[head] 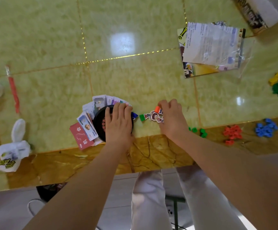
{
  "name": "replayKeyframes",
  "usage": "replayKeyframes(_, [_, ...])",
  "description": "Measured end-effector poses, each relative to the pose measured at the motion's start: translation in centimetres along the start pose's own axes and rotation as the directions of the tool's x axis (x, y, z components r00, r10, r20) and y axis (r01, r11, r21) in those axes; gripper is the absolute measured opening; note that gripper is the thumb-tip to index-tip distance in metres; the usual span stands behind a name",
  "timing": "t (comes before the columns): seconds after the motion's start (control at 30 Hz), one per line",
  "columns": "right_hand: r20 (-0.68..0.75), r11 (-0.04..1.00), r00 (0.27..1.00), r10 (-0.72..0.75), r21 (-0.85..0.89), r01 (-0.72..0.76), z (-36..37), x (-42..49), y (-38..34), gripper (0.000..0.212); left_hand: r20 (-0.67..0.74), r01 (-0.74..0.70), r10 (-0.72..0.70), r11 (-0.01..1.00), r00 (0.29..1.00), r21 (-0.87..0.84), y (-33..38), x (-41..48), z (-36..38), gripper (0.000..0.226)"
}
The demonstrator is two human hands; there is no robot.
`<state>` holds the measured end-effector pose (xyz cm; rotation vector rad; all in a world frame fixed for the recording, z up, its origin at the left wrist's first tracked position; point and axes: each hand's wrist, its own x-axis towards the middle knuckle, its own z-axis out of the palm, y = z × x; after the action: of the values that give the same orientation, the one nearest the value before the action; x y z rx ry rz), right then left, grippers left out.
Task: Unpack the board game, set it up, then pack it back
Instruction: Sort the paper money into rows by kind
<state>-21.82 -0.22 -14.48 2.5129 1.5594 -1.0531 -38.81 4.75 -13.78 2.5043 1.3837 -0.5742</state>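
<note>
One black round tray (97, 123) covered by straight-fingered left hand (118, 125), cards (100, 101) fanned beneath, orange clip (157, 108) pinched by right hand (171, 117).

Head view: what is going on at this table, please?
A person is handling board game parts. The left hand rests flat on a black round tray, with cards fanned beside it. The right hand pinches an orange stand at a cardboard figure, next to a green stand. Red pieces and blue pieces lie to the right; a rule sheet is farther back.
</note>
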Motion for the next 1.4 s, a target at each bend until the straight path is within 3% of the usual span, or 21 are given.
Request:
replayKeyframes(0.4, [0.067,0.974,0.976,-0.205,-0.086,0.210,1.2,-0.9,-0.4,0.058,0.039,0.067,-0.069,0.996,0.997,0.054,-0.5,-0.1,0.1,0.073])
replayKeyframes(0.67, [0.088,0.975,0.972,-0.218,-0.016,0.221,0.6,-1.2,0.3,0.067,-0.193,0.085,-0.098,0.994,0.976,-0.073,-0.2,-0.1,1.3,0.022])
replayKeyframes(0.9, [0.099,0.971,0.966,-0.238,0.062,0.233,1.0,-2.0,0.6,0.078,-0.175,0.055,-0.077,0.991,0.982,-0.125,2.9,-2.5,2.2,0.019])
replayKeyframes(1.03, [0.139,0.960,0.952,-0.274,-0.021,0.280,1.7,-2.9,0.6,0.080,-0.185,0.050,-0.090,0.977,0.979,-0.208,3.3,-4.3,2.8,0.022])
replayKeyframes(1.17, [0.110,0.922,0.943,-0.314,-0.202,0.330,3.2,-4.0,0.0,0.062,-0.227,0.130,-0.189,0.959,0.956,-0.252,2.0,-5.7,2.9,0.027])
replayKeyframes(1.27, [0.090,0.905,0.937,-0.336,-0.244,0.348,3.9,-4.9,-0.1,0.045,-0.247,0.152,-0.222,0.950,0.943,-0.272,0.9,-6.5,2.9,0.029])
replayKeyframes(1.4, [0.149,0.888,0.925,-0.351,-0.261,0.379,3.8,-5.7,0.5,0.047,-0.257,0.157,-0.248,0.932,0.934,-0.326,0.4,-7.3,3.3,0.020])
